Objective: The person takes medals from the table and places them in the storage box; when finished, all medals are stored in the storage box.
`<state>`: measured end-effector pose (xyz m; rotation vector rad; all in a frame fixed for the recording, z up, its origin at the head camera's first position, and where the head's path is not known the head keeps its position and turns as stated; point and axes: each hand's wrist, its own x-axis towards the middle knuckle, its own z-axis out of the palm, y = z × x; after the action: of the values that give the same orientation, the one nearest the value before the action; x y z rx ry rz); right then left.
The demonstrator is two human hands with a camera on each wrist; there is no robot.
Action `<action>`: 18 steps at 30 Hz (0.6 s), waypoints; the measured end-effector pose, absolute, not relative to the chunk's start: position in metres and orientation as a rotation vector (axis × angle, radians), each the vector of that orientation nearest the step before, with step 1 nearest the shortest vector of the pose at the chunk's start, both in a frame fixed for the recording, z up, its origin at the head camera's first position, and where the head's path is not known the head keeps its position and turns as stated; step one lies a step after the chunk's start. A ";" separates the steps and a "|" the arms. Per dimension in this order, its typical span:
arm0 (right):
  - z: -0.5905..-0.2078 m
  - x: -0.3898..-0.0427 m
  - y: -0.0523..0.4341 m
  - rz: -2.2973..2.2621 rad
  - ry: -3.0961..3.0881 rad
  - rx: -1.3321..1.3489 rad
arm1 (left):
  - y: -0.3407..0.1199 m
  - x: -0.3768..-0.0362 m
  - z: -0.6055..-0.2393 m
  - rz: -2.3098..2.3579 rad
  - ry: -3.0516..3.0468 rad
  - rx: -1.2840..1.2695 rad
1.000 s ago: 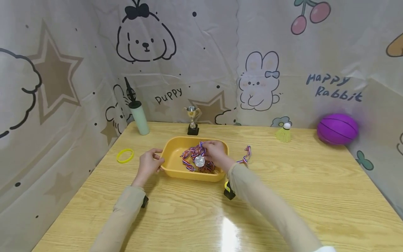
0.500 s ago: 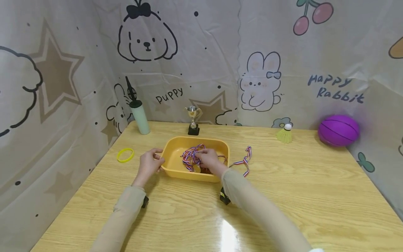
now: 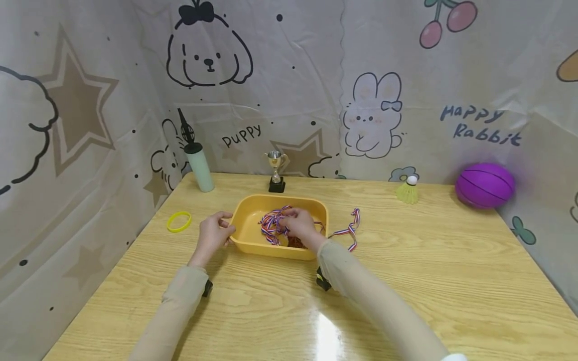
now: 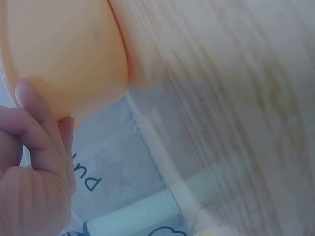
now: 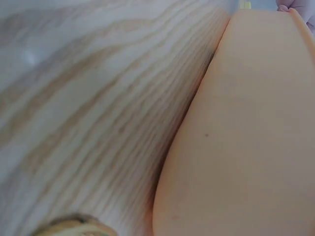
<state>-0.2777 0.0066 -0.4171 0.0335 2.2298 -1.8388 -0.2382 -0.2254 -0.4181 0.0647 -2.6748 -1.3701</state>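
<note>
A yellow plastic tray (image 3: 280, 199) sits mid-table and holds a heap of medals on red, white and blue ribbons (image 3: 270, 226). My left hand (image 3: 224, 229) grips the tray's left rim; in the left wrist view its fingers (image 4: 44, 132) curl against the orange tray wall (image 4: 69, 54). My right hand (image 3: 289, 221) is down inside the tray, fingers curled on the ribbon bundle. One ribbon end (image 3: 351, 230) trails over the right rim onto the table. The right wrist view shows only the tray's outer wall (image 5: 246, 137) and the wood.
Along the back of the table stand a pale green pump (image 3: 199, 168), a small trophy (image 3: 276, 172) and a yellow shuttlecock (image 3: 408, 191). A purple ball (image 3: 484, 184) lies far right. A yellow wristband (image 3: 179, 221) lies left of the tray. Printed cloth walls enclose the table.
My right hand has lowered the silver medal and its ribbons from above the tray down into it and shifted slightly left. The left hand has stayed on the rim.
</note>
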 end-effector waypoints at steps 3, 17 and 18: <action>-0.417 -0.278 0.007 -1.841 2.253 0.032 | -0.226 -0.238 -0.418 -1.379 -2.671 0.069; -0.402 -0.281 0.018 -1.704 2.475 -0.117 | -0.225 -0.238 -0.418 -1.372 -2.668 0.081; -0.401 -0.281 0.020 -1.722 2.462 -0.125 | -0.225 -0.238 -0.418 -1.370 -2.669 0.081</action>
<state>-0.2811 0.0195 -0.4008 -0.1255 2.4622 -1.7218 -0.2377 -0.2249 -0.4183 0.0813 -2.6690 -1.3703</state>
